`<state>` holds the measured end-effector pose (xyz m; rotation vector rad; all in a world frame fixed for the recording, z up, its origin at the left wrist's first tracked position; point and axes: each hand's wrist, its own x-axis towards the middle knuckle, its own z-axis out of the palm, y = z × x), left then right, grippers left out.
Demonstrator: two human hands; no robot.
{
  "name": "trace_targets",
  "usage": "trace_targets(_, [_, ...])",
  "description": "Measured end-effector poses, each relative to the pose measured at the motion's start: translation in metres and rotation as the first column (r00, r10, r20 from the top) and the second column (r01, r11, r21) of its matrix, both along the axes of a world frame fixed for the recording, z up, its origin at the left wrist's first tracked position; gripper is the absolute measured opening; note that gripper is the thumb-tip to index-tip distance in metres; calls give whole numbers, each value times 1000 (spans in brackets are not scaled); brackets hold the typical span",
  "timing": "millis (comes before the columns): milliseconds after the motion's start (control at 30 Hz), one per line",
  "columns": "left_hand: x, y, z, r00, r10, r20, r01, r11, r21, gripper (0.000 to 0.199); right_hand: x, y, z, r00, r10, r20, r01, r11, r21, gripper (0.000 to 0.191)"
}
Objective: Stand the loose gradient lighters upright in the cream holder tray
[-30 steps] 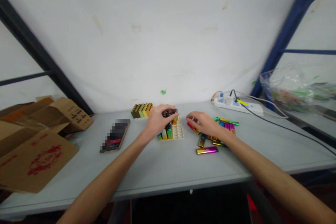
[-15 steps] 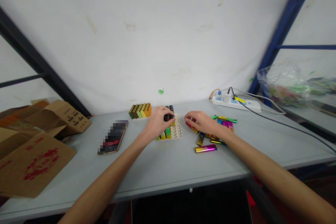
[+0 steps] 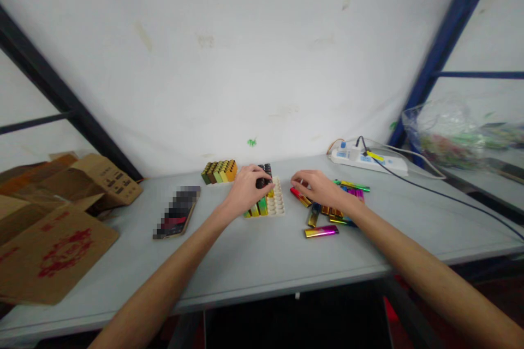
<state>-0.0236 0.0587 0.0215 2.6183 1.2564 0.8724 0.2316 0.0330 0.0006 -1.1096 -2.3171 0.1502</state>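
My left hand [image 3: 248, 188] is over a white tray [image 3: 279, 204], its thumb and fingers pinched at a yellow-gold piece; the fingertips partly hide it. Green and yellow lighters [image 3: 261, 207] stand in the tray's left part, with dark-topped ones behind, while holes show along its right side. To the right, my right hand [image 3: 311, 184] hovers over a loose heap of shiny coloured lighters, fingers curved and apart, with nothing seen between them. Just below its fingers lies a red and gold lighter [image 3: 301, 197]. A yellow and purple lighter [image 3: 321, 231] lies nearer the front.
A full block of lighters [image 3: 219, 172] stands by the wall. A phone [image 3: 178, 212] lies at left, beside open cardboard boxes [image 3: 61, 251]. At the back right are a power strip [image 3: 368, 161] with cables and a clear plastic bag [image 3: 450, 136].
My right hand has risen slightly and shifted a little right, so more of the red and gold lighter shows. My left hand has stayed almost in place.
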Motion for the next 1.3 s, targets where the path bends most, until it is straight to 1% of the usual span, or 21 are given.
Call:
trace_targets(67, [1, -2, 2, 1000, 4, -7, -4, 1000, 6, 17, 5, 3, 0, 999, -37, 35, 37, 999, 18, 24])
trace_targets(167, [2, -6, 7, 999, 14, 33, -15, 999, 36, 19, 20, 10, -2, 989, -105, 103, 103, 994, 22, 24])
trace_targets(267, [2, -10, 12, 996, 19, 92, -28, 995, 98, 20, 36, 16, -5, 976, -150, 160, 154, 988, -13, 25])
trace_targets(333, [1, -12, 14, 991, 13, 131, -32, 989, 145, 20, 39, 15, -6, 974, -141, 177, 152, 987, -48, 27])
trace_targets(400, [1, -14, 15, 986, 4, 169, -38, 979, 200, 20, 34, 11, -7, 974, -124, 191, 142, 987, -80, 34])
trace_targets(500, [1, -18, 16, 979, -17, 205, -41, 961, 273, 20, 16, 4, -10, 955, -129, 266, 157, 984, -87, 42])
trace_targets(567, [2, -21, 16, 975, -32, 218, -37, 951, 306, 21, 5, 2, -12, 943, -133, 304, 167, 982, -90, 36])
trace_targets(633, [3, -23, 17, 973, -45, 226, -33, 944, 327, 22, -1, 2, -14, 949, -125, 289, 160, 982, -99, 27])
trace_targets(700, [4, -24, 17, 968, -53, 246, -32, 944, 328, 21, -2, 4, -14, 968, -123, 220, 147, 985, -93, 21])
trace_targets(733, [4, -25, 17, 963, -55, 263, -33, 947, 319, 21, -1, 5, -12, 979, -124, 161, 140, 987, -86, 19])
trace_targets(800, [4, -25, 17, 951, -64, 303, -29, 955, 294, 20, 1, 5, -8, 993, -120, -14, 118, 988, -99, 21])
trace_targets(833, [4, -25, 17, 944, -71, 321, -23, 959, 281, 19, 1, 3, -6, 987, -111, -119, 95, 987, -130, 24])
trace_targets(900, [6, -26, 17, 937, -97, 334, 9, 967, 254, 17, -1, -1, -2, 943, -80, -322, 6, 975, -224, 32])
trace_targets(1000, [9, -29, 16, 934, -140, 329, 70, 974, 214, 14, -9, -10, -1, 846, -11, -534, -201, 920, -337, 42])
trace_targets(1067, [12, -30, 14, 929, -153, 336, 94, 978, 187, 17, -15, -14, -2, 792, 36, -609, -311, 883, -352, 42])
trace_targets(1133, [15, -31, 12, 920, -157, 359, 109, 982, 151, 18, -21, -17, -4, 765, 65, -641, -357, 871, -338, 41])
trace_targets(1233, [17, -30, 9, 891, -170, 422, 155, 986, 68, 16, -25, -20, -4, 765, 66, -640, -336, 889, -310, 40])
trace_targets(1300, [17, -29, 9, 864, -156, 480, 178, 984, -1, 17, -25, -20, -2, 793, 60, -606, -299, 906, -301, 38])
